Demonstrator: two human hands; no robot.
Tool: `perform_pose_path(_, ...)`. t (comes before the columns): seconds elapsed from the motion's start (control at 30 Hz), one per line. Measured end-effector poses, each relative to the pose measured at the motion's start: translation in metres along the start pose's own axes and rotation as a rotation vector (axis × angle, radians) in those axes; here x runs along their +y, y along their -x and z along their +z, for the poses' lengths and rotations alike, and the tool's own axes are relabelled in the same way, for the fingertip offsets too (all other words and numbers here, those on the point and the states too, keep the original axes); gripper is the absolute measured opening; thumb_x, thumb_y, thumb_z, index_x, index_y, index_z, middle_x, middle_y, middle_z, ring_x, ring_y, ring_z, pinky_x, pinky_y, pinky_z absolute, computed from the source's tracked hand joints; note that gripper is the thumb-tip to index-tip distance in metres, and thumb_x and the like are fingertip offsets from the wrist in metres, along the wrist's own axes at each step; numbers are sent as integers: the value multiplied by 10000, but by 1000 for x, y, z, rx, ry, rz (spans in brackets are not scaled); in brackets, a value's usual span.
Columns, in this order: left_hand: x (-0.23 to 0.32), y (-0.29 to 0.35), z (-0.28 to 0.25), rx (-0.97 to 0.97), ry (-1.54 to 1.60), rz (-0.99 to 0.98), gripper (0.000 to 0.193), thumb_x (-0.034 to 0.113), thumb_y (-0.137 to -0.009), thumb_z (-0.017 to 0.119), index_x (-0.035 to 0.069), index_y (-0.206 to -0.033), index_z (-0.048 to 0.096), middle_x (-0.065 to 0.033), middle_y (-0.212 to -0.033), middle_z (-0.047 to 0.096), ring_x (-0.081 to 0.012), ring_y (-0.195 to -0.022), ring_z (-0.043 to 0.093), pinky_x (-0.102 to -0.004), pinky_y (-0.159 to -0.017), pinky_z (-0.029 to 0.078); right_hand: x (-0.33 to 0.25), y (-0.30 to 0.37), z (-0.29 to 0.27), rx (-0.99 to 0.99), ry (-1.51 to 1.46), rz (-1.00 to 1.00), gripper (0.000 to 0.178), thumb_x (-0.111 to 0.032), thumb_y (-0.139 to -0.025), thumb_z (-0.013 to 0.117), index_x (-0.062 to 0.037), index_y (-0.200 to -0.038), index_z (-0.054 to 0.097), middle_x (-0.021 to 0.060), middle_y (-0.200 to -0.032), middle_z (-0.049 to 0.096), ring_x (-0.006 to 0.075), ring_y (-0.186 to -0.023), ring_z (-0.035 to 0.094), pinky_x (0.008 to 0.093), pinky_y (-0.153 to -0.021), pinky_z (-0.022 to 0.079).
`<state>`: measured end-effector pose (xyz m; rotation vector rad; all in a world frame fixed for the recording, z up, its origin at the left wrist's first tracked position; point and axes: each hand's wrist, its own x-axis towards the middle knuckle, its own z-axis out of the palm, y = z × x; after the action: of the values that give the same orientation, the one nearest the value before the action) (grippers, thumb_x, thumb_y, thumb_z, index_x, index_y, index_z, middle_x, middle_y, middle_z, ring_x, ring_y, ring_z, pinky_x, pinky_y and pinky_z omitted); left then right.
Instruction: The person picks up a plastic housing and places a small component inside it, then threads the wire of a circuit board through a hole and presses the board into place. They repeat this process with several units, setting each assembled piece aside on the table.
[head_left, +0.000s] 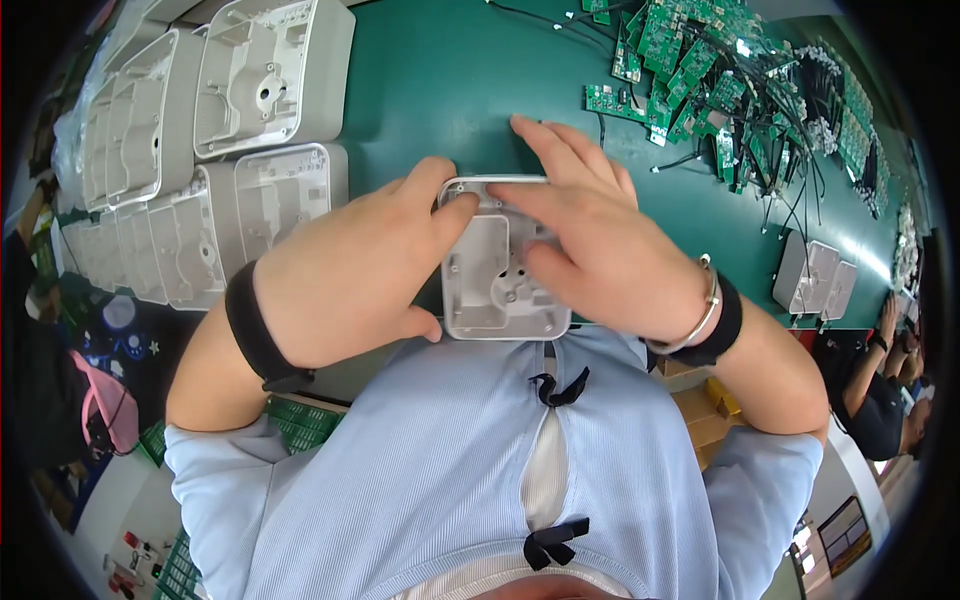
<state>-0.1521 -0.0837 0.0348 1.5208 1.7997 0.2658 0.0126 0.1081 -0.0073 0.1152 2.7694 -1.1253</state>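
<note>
A light grey plastic housing [480, 270] lies open side up at the table's near edge, in front of my body. Inside it are ribs, screw posts and a round hub with holes. My left hand [365, 260] grips its left side, forefinger over the upper left corner and thumb by the lower left edge. Across the right side reaches my right hand [600, 230]. Its forefinger touches the inside near the top wall and its thumb dips into the cavity. The other right fingers stretch out past the housing over the table. My right hand hides much of the interior.
Stacked grey housings [270, 80] stand on the left of the green table [450, 80]. Green circuit boards [690, 80] with black cables are heaped at the far right. Two smaller grey housings [815, 275] stand at the right edge. Another person's arm [865, 365] shows at far right.
</note>
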Motion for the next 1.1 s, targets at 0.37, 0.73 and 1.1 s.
perform_pose_path(0.37,22,1,57,302,-176,-76,544,97,-806,818,59,-1317,636,-136,-1101,562,-355,-983,655,-458,-839,552,2,6,-5,42,200,-64,447,-21,-848,608,-86,-1266,753,249,-1579,482,439,-1487,393,499,-1204,351)
perform_pose_path(0.73,12,3,86,563,-262,44,248,115,-859,662,43,-1086,733,-87,-937,576,-237,-858,658,-370,-760,561,-28,10,-46,-310,-329,268,492,-52,-945,597,-67,-1434,645,112,-1097,660,199,-1020,607,330,-878,490)
perform_pose_path(1.1,6,4,98,584,-283,22,321,184,-847,723,85,-1153,726,-98,-1096,638,-240,-930,683,-373,-803,569,-14,-16,-37,-611,-1046,725,596,-81,-1021,553,-8,-1599,431,21,-789,656,37,-558,470,210,-472,326)
